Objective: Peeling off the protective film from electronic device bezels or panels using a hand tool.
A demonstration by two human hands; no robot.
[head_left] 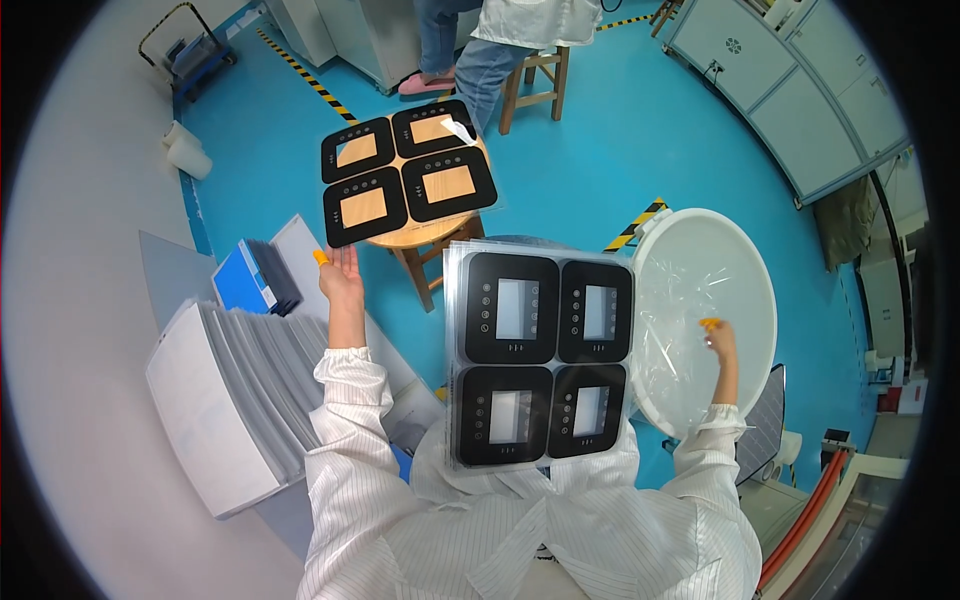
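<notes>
My left hand [343,278] is palm up, fingers stretched out at the near left corner of a clear sheet with four black-framed panels [366,205]. That sheet lies over a round wooden stool [425,235]; whether my fingertips bear its weight I cannot tell. An orange finger cover is on the thumb. My right hand [720,340], also with an orange finger cover, hangs over a round white bin [765,310], its fingers loosely bent and apart. Crumpled clear film [672,345] lies in the bin. On my lap rests a stack of similar panel sheets [555,361].
A tall pile of sheets [235,400] and a blue folder [245,280] stand at my left. A scrap of white film [460,131] lies on the stool's sheet. Beyond, a person in jeans [490,75] sits on a wooden stool. Grey cabinets [770,90] line the far right.
</notes>
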